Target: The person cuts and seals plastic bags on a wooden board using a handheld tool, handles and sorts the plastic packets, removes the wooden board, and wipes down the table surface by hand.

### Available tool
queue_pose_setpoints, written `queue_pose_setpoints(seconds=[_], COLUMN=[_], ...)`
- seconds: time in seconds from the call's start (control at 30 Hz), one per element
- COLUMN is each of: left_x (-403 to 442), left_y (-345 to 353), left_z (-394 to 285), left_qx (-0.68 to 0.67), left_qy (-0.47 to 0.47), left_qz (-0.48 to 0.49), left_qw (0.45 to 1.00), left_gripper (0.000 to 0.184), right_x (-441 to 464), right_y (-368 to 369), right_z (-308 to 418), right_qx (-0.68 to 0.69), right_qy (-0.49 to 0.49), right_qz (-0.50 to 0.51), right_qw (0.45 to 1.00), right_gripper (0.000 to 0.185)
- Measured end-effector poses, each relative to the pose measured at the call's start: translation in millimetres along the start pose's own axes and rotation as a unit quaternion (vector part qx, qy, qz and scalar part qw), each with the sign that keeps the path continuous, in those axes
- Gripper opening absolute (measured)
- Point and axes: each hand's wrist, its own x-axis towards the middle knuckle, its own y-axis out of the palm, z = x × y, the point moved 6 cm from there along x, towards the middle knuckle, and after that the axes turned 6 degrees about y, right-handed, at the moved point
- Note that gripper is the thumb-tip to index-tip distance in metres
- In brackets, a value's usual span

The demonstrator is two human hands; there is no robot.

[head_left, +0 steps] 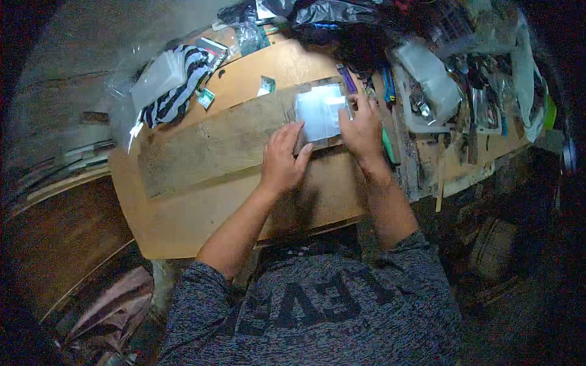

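A clear, shiny plastic sheet or sleeve lies flat on a long worn board, which rests on the wooden table. My left hand touches the sheet's lower left edge, with its thumb and fingers apart. At the sheet's right edge is my right hand, its fingers bent and spread, the tips beside the plastic. I see nothing held up off the board by either hand.
Clear packets on a striped cloth lie at the back left, near small green-white packets. A purple item and a green tool lie right of the board. Cluttered plastic trays stand farther right, black bags behind.
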Motion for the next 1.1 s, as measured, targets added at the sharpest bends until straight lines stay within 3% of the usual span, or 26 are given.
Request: queue_pose_setpoints(seconds=[0.1,0.5,0.93,1.1], left_x=[0.3,0.5,-2.0,-3.1], left_y=[4.4,9.3,13.8,15.5], left_z=[2.5,-1.8,-2.3,-0.5], left_qx=[0.005,0.061,0.088,0.087], left_qy=[0.000,0.009,0.014,0.016], left_qz=[0.002,0.011,0.035,0.031], left_qw=[1.000,0.998,0.995,0.996], left_gripper=[0.050,0.049,0.051,0.053], right_x=[-10.0,-19.0,-14.2,-12.2], right_y=[2.8,28.4,42.0,45.5], right_z=[6.1,12.0,19.4,16.1], right_qx=[-0.005,-0.062,-0.021,0.003], right_qy=[0.072,0.040,0.047,0.146], right_qz=[0.063,0.068,0.120,0.138], right_qw=[0.995,0.995,0.991,0.980], right_gripper=[0.041,0.042,0.037,0.042])
